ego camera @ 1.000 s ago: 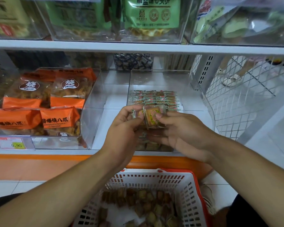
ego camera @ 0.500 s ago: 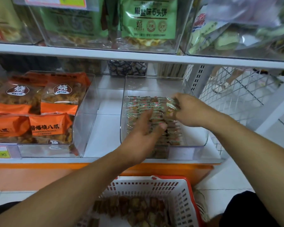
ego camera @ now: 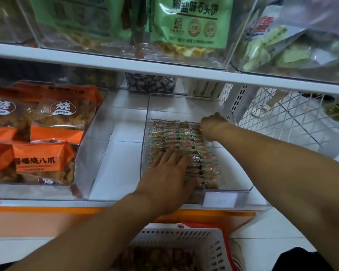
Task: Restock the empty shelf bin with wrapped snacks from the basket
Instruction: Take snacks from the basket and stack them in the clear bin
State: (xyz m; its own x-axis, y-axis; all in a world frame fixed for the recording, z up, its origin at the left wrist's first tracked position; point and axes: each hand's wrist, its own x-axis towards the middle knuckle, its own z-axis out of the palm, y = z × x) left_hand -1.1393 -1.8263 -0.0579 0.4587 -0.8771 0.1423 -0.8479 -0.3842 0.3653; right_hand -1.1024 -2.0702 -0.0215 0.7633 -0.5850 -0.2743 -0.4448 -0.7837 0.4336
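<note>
On the lower shelf, inside the clear bin (ego camera: 186,100), wrapped snacks (ego camera: 182,139) lie in tidy rows from mid-bin to the front wall; step in hand looks like laying and levelling a fresh batch. Left hand (ego camera: 170,178) rests flat on the near rows, fingers straight and spread, holding nothing; right hand (ego camera: 211,124) reaches to the far right end of the rows, its grip hidden behind the wrist, so cannot tell. Next move likely calls for a return to the basket (ego camera: 184,237) below, more snacks visible inside.
</note>
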